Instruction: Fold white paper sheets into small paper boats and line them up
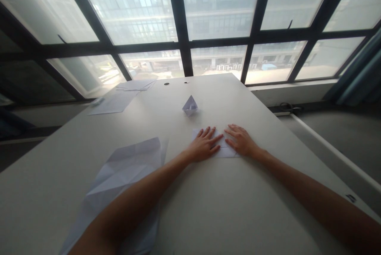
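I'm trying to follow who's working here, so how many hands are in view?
2: the left hand lies on the left part of the folded paper; the right hand is at its right side. No other hand shows.

There is one camera, up on the person's head, looking forward and down over the white table (208, 207) from its near side. The left hand (205, 144) and right hand (241, 142) are closer to it than the far edge, and big windows (220, 9) fill the top, past that edge.

Matt folded paper (228, 153), creased paper sht (127, 163), smooth tbl (214, 207) w/ slight sheen
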Demonstrator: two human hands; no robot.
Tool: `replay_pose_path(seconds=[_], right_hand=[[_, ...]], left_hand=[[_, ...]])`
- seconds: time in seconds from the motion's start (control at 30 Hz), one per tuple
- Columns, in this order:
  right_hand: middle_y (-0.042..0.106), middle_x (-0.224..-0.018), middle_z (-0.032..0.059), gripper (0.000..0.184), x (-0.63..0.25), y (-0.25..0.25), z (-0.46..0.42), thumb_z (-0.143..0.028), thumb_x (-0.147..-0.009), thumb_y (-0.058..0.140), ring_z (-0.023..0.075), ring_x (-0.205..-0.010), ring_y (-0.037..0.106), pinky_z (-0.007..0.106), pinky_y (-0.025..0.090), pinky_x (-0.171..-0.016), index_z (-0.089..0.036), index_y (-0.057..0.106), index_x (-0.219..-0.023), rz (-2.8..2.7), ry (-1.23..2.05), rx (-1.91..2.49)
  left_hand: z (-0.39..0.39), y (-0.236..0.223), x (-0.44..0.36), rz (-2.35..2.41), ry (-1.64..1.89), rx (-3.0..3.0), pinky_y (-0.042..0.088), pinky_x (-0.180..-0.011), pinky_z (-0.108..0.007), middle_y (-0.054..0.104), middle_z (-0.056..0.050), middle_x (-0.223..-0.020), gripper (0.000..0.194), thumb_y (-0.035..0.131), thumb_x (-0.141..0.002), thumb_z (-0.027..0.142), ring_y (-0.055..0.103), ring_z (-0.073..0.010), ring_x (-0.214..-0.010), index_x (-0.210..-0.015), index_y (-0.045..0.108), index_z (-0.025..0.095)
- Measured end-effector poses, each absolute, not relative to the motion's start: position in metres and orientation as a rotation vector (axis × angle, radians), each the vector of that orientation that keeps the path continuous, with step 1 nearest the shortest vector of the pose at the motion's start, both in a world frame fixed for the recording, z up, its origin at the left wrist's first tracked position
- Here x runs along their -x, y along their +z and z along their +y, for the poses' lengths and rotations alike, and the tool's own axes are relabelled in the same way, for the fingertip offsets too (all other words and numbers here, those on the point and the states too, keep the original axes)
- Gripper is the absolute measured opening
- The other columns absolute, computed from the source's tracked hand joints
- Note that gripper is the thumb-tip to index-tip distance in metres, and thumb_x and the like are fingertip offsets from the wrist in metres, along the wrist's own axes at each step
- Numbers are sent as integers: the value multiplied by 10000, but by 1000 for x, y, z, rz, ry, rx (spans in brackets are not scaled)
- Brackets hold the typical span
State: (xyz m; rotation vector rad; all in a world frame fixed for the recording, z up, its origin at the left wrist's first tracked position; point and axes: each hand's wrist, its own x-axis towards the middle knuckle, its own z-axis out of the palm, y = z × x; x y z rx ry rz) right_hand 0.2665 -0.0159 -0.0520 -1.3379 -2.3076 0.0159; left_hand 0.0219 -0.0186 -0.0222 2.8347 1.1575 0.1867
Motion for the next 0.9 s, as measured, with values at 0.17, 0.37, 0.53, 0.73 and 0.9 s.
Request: replay_pose_path(seconds=[0.17, 0.37, 0.53, 0.73, 0.9], right_hand=[[501, -1478, 153, 452, -267, -54, -15, -415, -970, 492, 306, -1399, 414, 511, 329, -1150, -198, 585, -1355, -2342, -17, 1364], [493, -1485, 155, 422, -266, -50, -16, -325, -971, 482, 309, -1390, 426, 537, 341, -1136, -207, 580, -1364, -2349, 22, 1363], [522, -1470, 101, 393, -266, -46, -17, -224, -951, 480, 289, -1383, 439, 559, 340, -1132, -262, 629, -1313, -2358, 103, 1234], [555, -1437, 120, 355, -267, -45, -17, -296, -952, 529, 306, -1359, 472, 556, 374, -1114, -252, 664, -1278, -2378, 80, 1189], [567, -1424, 123, 327, -266, -42, -19, -269, -950, 537, 297, -1344, 491, 526, 388, -1111, -245, 697, -1234, -2389, 55, 1160]], left_hand=[[-18, -23, -22, 1158, 185, -2835, 170, -1189, -548, 156, -84, -1653, 576, 299, -1020, 560, 154, -338, -1513, -1552, 286, 341], [-18, -22, -22, 1162, 179, -2830, 174, -1190, -542, 159, -84, -1653, 575, 304, -1021, 555, 157, -336, -1513, -1554, 279, 342], [-18, -23, -22, 1155, 186, -2844, 170, -1189, -548, 156, -76, -1654, 571, 294, -1021, 552, 157, -332, -1513, -1556, 263, 352], [-18, -24, -22, 1192, 213, -2813, 148, -1215, -471, 203, -140, -1636, 717, 278, -1004, 590, 147, -295, -1520, -1570, 212, 155], [-17, -23, -22, 1186, 174, -2828, 142, -1214, -481, 184, -151, -1637, 718, 260, -1008, 588, 142, -309, -1519, -1556, 250, 125]])
